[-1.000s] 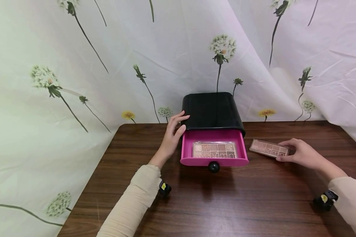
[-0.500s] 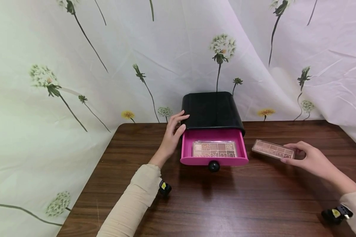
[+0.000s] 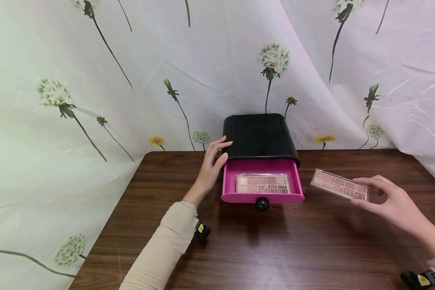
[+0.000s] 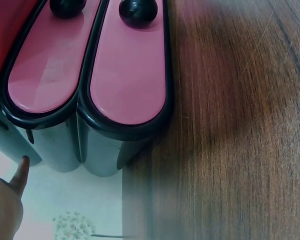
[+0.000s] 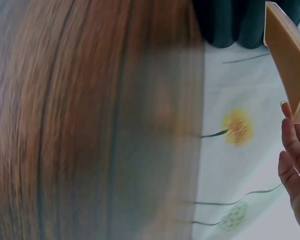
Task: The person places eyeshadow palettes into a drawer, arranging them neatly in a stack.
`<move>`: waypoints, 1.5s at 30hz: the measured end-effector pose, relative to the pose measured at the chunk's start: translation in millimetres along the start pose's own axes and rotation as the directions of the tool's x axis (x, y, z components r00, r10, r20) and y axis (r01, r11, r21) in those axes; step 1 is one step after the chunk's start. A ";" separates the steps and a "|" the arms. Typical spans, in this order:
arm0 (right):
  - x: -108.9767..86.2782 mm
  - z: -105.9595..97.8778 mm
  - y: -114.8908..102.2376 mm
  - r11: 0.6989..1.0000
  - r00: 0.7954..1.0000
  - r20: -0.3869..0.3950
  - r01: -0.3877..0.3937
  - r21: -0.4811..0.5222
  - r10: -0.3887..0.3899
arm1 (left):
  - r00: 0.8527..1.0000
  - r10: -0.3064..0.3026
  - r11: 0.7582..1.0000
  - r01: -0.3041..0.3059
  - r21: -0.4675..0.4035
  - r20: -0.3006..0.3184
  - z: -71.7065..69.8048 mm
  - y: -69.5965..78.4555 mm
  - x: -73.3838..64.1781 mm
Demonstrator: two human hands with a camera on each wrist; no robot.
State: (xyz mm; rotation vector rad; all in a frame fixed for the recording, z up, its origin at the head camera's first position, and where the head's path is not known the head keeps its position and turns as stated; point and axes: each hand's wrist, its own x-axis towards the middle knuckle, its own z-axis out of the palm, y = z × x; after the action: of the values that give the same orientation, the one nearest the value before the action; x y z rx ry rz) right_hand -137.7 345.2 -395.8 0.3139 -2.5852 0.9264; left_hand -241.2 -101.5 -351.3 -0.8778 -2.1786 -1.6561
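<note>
A black cabinet [image 3: 257,135] stands at the back, its top pink drawer [image 3: 262,198] pulled out. One eyeshadow palette [image 3: 262,184] lies inside the drawer, under a clear lid with lettering. My left hand [image 3: 208,173] rests against the cabinet's left side, fingertips over its top edge; part of that hand [image 4: 5,205] shows at the corner of the left wrist view. Right of the drawer, my right hand [image 3: 391,201] pinches a matching eyeshadow palette [image 3: 338,184] by its right end, thumb in front. In the right wrist view this palette's plain underside [image 5: 287,55] is seen, raised above the table.
Two closed pink drawer fronts [image 4: 127,75] with black knobs [image 4: 138,11] sit below the open drawer. The brown wooden table [image 3: 297,249] spreads in front. A white cloth with printed dandelions [image 3: 203,60] hangs behind the table.
My right hand has lifted the eyeshadow palette off the table and drawn it to the right, nearer to me. The left hand, the cabinet and the open drawer have stayed put.
</note>
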 end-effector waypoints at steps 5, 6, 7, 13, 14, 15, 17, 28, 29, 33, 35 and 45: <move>-4.7 -5.4 -19.5 0.996 0.995 -0.058 0.087 0.033 -0.085 | 1.000 0.001 1.000 -0.001 0.002 0.001 0.5 1.2 0.5; -5.0 -6.2 -24.1 0.993 0.991 -0.070 0.114 0.040 -0.111 | 1.000 0.002 1.000 -0.002 0.002 0.001 0.5 1.5 0.5; -5.1 -6.7 -28.6 0.989 0.987 -0.080 0.141 0.046 -0.137 | 1.000 0.002 1.000 -0.002 0.001 0.001 0.4 1.7 0.4; -3.0 -9.5 -51.5 0.967 0.965 -0.106 0.248 0.060 -0.241 | 1.000 -0.011 1.000 0.011 0.002 -0.001 0.0 3.1 -0.4; -2.4 -9.6 -54.2 0.964 0.963 -0.105 0.257 0.063 -0.249 | 1.000 -0.013 1.000 0.013 0.003 0.000 0.0 3.2 -0.7; -1.8 -9.5 -56.5 0.963 0.961 -0.104 0.263 0.067 -0.255 | 1.000 -0.014 1.000 0.014 0.003 0.001 0.0 3.3 -0.8; -0.2 -8.6 -60.0 0.960 0.959 -0.102 0.271 0.074 -0.263 | 1.000 -0.015 1.000 0.015 0.003 0.002 0.0 2.8 -0.8; 18.4 0.8 -84.0 0.931 0.939 -0.070 0.344 0.125 -0.338 | 1.000 0.007 1.000 -0.007 0.015 -0.021 3.2 -39.6 2.3; 20.4 1.2 -86.7 0.930 0.939 -0.060 0.344 0.132 -0.339 | 1.000 0.011 1.000 -0.011 0.016 -0.021 3.3 -41.2 2.2; 30.0 5.2 -97.8 0.924 0.933 -0.018 0.357 0.140 -0.358 | 0.999 0.026 0.999 -0.025 0.025 -0.022 2.8 -44.5 1.3; 34.8 8.5 -102.6 0.914 0.924 -0.001 0.379 0.144 -0.382 | 0.999 0.024 0.999 -0.023 0.030 -0.026 2.6 -44.5 0.5; 53.0 28.3 -120.6 0.884 0.891 0.028 0.445 0.145 -0.453 | 1.000 0.008 1.000 -0.008 0.016 -0.011 2.6 -42.1 1.4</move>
State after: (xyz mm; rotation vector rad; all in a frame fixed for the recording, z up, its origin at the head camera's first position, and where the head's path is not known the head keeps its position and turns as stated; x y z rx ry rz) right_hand -153.7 231.1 -325.9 0.9482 -2.3444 0.9238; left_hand -267.5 -105.7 -384.1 -0.8700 -2.1752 -1.6344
